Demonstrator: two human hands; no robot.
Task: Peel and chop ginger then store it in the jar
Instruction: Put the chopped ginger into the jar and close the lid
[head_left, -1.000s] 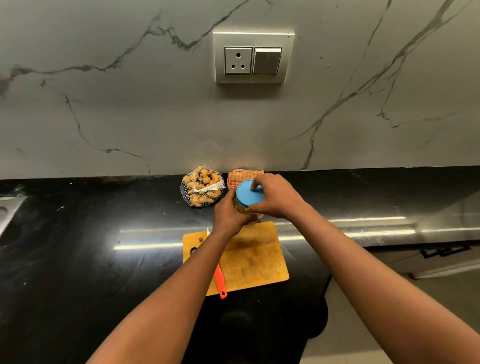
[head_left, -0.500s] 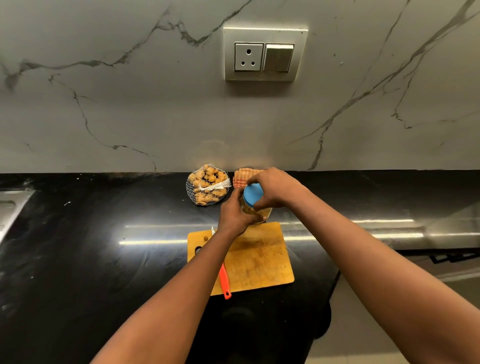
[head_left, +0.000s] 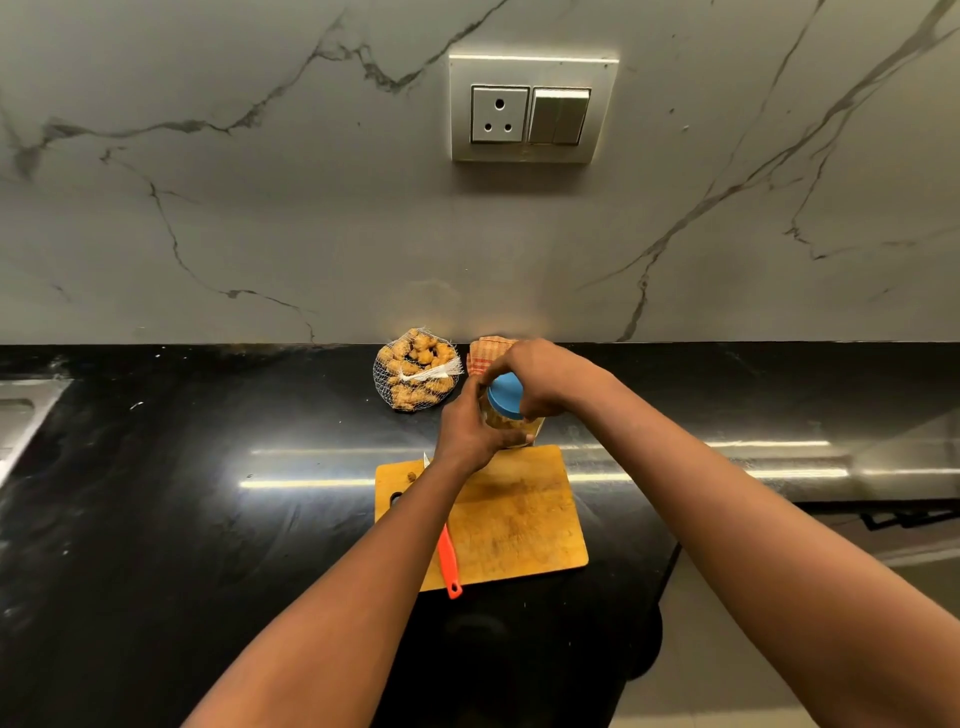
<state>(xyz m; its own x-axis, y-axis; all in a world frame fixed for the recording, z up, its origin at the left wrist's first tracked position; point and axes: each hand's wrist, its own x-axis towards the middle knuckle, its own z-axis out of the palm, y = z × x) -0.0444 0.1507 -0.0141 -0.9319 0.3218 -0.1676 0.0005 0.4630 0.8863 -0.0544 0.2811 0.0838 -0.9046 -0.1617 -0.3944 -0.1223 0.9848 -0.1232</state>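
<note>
A clear jar (head_left: 511, 428) with chopped ginger inside stands just behind the wooden cutting board (head_left: 514, 519). My left hand (head_left: 467, 426) grips the jar's body from the left. My right hand (head_left: 545, 376) curls over the blue lid (head_left: 505, 396) on top of the jar. An orange-handled knife (head_left: 448, 558) lies on the board's left side, its blade partly hidden under my left forearm. A small ginger scrap (head_left: 411, 475) sits at the board's far left corner.
A net bag of ginger (head_left: 415, 374) lies at the back against the marble wall, a checked cloth (head_left: 485, 353) beside it. A steel sink edge (head_left: 21, 421) shows at far left. The black counter ends at right, above the floor (head_left: 727, 675).
My right hand has turned on the blue lid, covering more of it. Both hands stay on the jar in the same spot. The camera view shifted slightly.
</note>
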